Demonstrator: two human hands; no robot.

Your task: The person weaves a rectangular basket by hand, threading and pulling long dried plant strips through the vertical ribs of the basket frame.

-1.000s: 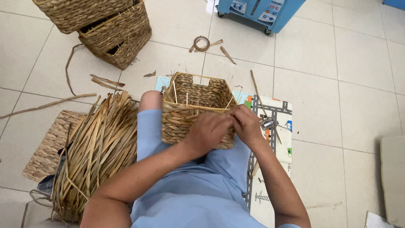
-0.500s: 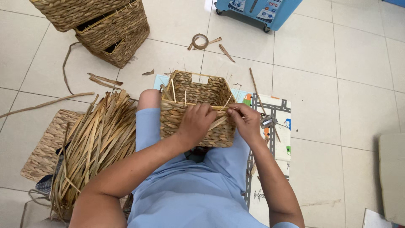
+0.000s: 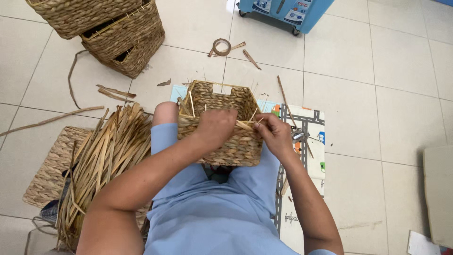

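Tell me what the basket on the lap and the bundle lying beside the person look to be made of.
The basket looks woven from dried plant fibre, perhaps seagrass or water hyacinth: matte tan braided rows, loose strand ends sticking up at the rim. The bundle seems to be the same raw material: flat, dry, straw-coloured strips. The left hand and right hand work a strand.

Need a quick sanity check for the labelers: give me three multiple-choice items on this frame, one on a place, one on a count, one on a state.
1. Where does the bundle of dry straw strips lie?
A. on the person's left
B. inside the basket
C. on the blue cart

2. How many finished woven baskets are stacked at top left?
A. one
B. two
C. five

3. What is the state of the woven basket on the lap?
A. lidded
B. crushed flat
C. open, loose strip ends sticking up

Answers: 1 A, it rests on the floor by the left arm. 2 B, two are piled. 3 C, the left hand and right hand pinch a strip at its rim.
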